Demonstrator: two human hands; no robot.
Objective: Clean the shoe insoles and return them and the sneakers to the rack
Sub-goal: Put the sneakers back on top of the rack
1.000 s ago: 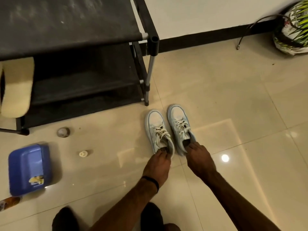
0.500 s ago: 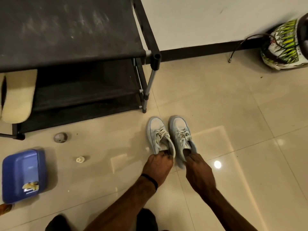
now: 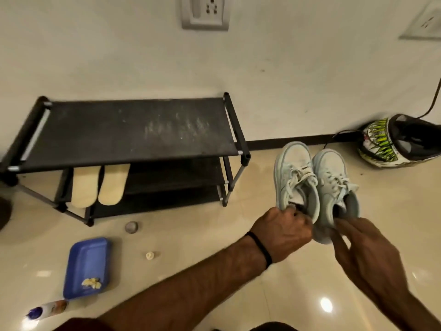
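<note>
Two pale blue sneakers are lifted off the floor, toes pointing away from me. My left hand [image 3: 284, 231] grips the heel opening of the left sneaker [image 3: 294, 173]. My right hand [image 3: 365, 252] pinches the heel of the right sneaker [image 3: 334, 180]. They hang to the right of the black shoe rack [image 3: 133, 132]. Two cream insoles [image 3: 99, 186] lean side by side on the rack's lower shelves, at its left half.
A blue tray [image 3: 88, 266] with yellowish scraps lies on the tiled floor, left of my arm. A bottle [image 3: 47, 310] lies near the lower left. A small round cap [image 3: 131, 226] and a white cap [image 3: 149, 255] sit nearby. A helmet [image 3: 386, 142] rests by the wall.
Both sneakers have been raised from the floor, held by their heels. My head has lifted, so the whole rack and the wall now show.
</note>
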